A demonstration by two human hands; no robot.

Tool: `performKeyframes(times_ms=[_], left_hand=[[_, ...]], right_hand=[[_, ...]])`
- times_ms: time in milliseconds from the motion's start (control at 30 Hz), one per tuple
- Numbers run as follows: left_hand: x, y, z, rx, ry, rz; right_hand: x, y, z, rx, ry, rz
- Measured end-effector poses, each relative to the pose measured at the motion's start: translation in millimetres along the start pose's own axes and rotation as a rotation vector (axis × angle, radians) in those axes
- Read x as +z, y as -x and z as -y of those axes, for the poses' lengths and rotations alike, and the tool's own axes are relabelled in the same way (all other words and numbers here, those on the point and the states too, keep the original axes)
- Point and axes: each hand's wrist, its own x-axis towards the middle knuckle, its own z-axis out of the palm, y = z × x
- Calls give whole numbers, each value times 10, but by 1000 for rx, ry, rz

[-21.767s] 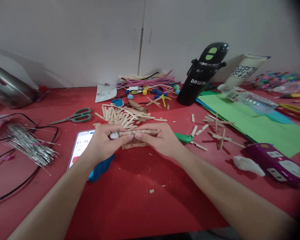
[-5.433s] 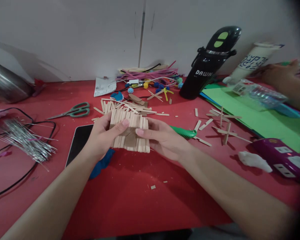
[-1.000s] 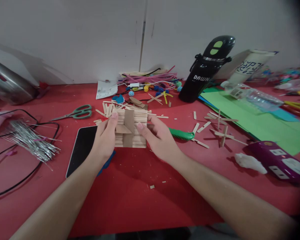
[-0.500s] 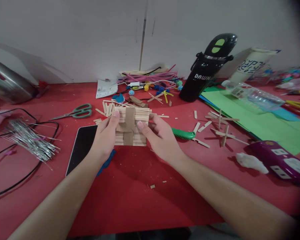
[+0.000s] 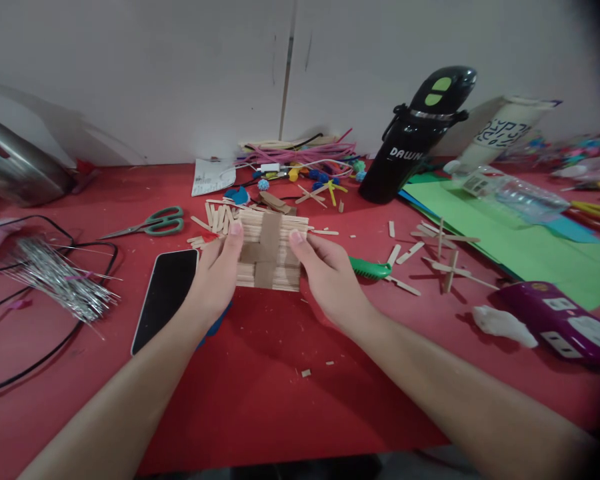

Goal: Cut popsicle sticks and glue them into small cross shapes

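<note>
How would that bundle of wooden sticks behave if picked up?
The stick bundle is probably fairly stiff: its sticks are packed tightly. Being thin wood, it seems light. The brown strips across it might hold it together.

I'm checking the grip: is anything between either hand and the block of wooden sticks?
Nothing visible: the left hand and the right hand touch the block of wooden sticks directly, one at each side. Any contact behind the block is hidden.

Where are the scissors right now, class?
In the head view, the scissors lie on the left of the red table, beyond the phone and left of the loose sticks.
</note>
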Motion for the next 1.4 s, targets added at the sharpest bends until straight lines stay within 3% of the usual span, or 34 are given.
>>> performKeyframes(times_ms=[100,267,367,533,633,733,900,1033,1133,1300,1400], left_hand=[[15,10,-13,-36,-33,19],[17,12,-69,29,-28,-28],[16,8,-79,39,-2,-43],[23,-25,-50,26,143,-4],[-14,-61,-55,-10,254,8],[-91,-89,-83,-89,302,148],[-198,-63,-122,-143,208,453],[-184,-6,-122,-187,124,585],[-129,11,-103,-160,141,539],[-51,9,-89,38,74,341],[-32,40,-131,131,-9,367]], right_hand=[[13,5,65,5,-72,-27],[71,30,122,135,-287,146],[82,31,92,223,-289,173],[18,-3,74,184,-205,161],[-47,-27,109,148,-181,238],[-96,-61,127,124,-231,263],[-128,-135,84,216,-353,-58],[-140,-145,68,204,-327,-108],[-129,-107,88,122,-194,-99],[-65,-21,115,-15,56,-144],[-28,-5,80,6,58,-80]])
